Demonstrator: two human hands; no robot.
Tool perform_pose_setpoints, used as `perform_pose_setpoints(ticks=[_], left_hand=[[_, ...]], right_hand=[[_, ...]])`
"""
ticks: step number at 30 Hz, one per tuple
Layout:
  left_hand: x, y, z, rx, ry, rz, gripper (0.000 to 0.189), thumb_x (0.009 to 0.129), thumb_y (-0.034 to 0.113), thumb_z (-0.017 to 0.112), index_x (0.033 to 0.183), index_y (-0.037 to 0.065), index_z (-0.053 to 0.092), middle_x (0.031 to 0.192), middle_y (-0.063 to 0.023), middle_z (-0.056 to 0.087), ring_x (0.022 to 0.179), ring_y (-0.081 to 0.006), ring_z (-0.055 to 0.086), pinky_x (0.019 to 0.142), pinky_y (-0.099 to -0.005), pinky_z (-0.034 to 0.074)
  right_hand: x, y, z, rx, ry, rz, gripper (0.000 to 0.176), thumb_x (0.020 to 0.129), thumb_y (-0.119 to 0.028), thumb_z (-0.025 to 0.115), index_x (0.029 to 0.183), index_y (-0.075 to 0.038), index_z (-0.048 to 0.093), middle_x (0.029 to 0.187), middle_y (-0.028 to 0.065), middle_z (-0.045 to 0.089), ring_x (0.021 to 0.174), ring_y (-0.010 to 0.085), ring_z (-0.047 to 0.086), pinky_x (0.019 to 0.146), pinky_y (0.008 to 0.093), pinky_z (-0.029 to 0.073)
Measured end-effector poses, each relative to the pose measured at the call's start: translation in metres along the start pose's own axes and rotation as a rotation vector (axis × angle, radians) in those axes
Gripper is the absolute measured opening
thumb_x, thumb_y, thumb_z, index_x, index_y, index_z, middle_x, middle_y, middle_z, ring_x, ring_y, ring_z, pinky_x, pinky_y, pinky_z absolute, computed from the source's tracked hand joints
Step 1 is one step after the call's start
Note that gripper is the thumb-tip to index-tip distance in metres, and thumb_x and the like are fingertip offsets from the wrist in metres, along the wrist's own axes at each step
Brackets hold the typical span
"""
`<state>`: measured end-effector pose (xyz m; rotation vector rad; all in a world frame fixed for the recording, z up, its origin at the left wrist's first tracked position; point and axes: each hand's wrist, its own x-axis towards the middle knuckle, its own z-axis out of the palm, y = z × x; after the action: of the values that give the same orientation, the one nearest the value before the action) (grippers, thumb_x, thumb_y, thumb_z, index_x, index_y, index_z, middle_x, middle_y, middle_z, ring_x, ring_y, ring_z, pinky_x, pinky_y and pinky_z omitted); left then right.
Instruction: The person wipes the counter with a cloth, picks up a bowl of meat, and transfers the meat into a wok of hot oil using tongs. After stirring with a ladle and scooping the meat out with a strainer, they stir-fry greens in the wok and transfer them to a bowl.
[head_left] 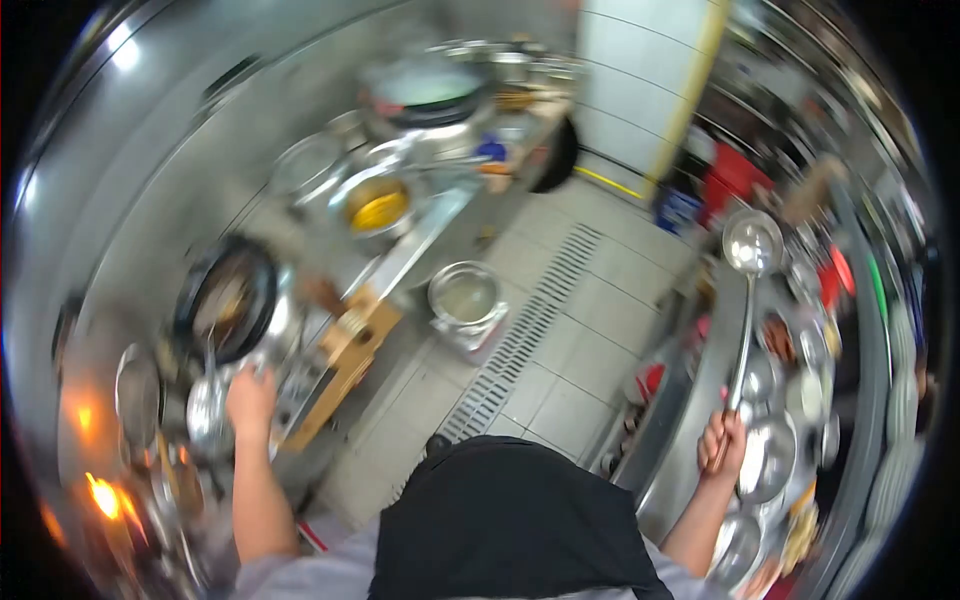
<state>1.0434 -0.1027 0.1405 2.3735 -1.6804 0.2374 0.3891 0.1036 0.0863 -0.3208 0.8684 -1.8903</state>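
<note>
Clearly, we hold a long metal ladle (pixel 746 330) in our right hand (pixel 722 443), out at four o'clock. Its fingers are curled narrow around the lower handle, and the shaft runs up to the round bowl, just above three o'clock, over the counter on that side. Close to our right hand stand several metal bowls (pixel 768 460), some with food in them.

Our left hand (pixel 250 400) is at eight o'clock, its fingers drawn in over the stove side; the blur keeps us from telling whether they grip anything. Just above it, at nine o'clock, sits a dark-rimmed wok (pixel 228 300) with some brownish food inside, and a shiny metal vessel (pixel 208 408) lies just beside the hand. Farther out, at eight o'clock, we see bright flames (pixel 103 495), with a round strainer (pixel 137 395) above them.

Between ten and eleven o'clock a metal pot (pixel 378 205) holds something orange. Near the centre of our view, a round container (pixel 466 294) with cloudy contents stands low, beside the slotted floor drain (pixel 525 335).
</note>
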Motion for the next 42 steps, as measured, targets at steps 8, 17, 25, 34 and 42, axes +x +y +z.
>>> perform_pose_setpoints(ticks=[8, 17, 25, 34, 42], left_hand=[[-0.029, -0.07, -0.025, -0.059, 0.08, -0.27, 0.033, 0.084, 0.031, 0.057, 0.104, 0.005, 0.065, 0.089, -0.0182, 0.067, 0.086, -0.0353, 0.064, 0.077, -0.0438, 0.049], [-0.012, -0.177, 0.007, -0.197, 0.071, -0.634, 0.053, 0.085, 0.039, 0.056, 0.121, 0.0, 0.055, 0.119, -0.0238, 0.055, 0.109, -0.0385, 0.055, 0.092, -0.0436, 0.044], [0.019, -0.214, 0.058, -1.255, -0.336, -0.933, 0.045, 0.089, 0.038, 0.056, 0.115, 0.001, 0.055, 0.079, -0.0076, 0.062, 0.065, -0.017, 0.058, 0.059, -0.0293, 0.046], [0.069, -0.12, 0.046, -1.799, -0.076, -0.711, 0.011, 0.095, 0.011, 0.046, 0.1, 0.005, 0.053, 0.062, 0.004, 0.041, 0.047, -0.0055, 0.034, 0.041, -0.0209, 0.027], [0.042, -0.018, 0.036, -1.07, -0.098, -0.138, 0.027, 0.088, 0.021, 0.053, 0.094, -0.005, 0.056, 0.081, -0.0237, 0.063, 0.075, -0.0386, 0.062, 0.069, -0.0446, 0.047]], right_hand=[[0.066, 0.136, 0.192, -0.293, -0.547, 0.669, 0.05, 0.081, -0.006, 0.054, 0.13, -0.001, 0.042, 0.063, 0.0072, 0.045, 0.036, 0.0162, 0.044, 0.032, 0.0275, 0.037], [0.141, 0.376, 0.363, -1.213, -1.067, 0.352, 0.035, 0.076, -0.003, 0.051, 0.111, -0.001, 0.051, 0.067, 0.0057, 0.054, 0.044, 0.0157, 0.052, 0.042, 0.0305, 0.042], [0.174, 0.501, 0.351, -1.885, -1.016, -0.299, 0.052, 0.082, -0.017, 0.057, 0.129, 0.0, 0.043, 0.091, 0.0244, 0.064, 0.082, 0.041, 0.062, 0.075, 0.0501, 0.048], [0.083, 0.502, 0.5, -1.442, -1.315, -0.196, 0.06, 0.084, -0.031, 0.06, 0.128, 0.007, 0.045, 0.097, 0.0222, 0.065, 0.092, 0.042, 0.061, 0.082, 0.0451, 0.047], [0.01, 0.51, 0.57, -1.496, -1.314, -0.244, 0.054, 0.084, -0.012, 0.045, 0.134, 0.007, 0.037, 0.108, 0.0334, 0.058, 0.104, 0.0443, 0.057, 0.092, 0.0456, 0.044]])
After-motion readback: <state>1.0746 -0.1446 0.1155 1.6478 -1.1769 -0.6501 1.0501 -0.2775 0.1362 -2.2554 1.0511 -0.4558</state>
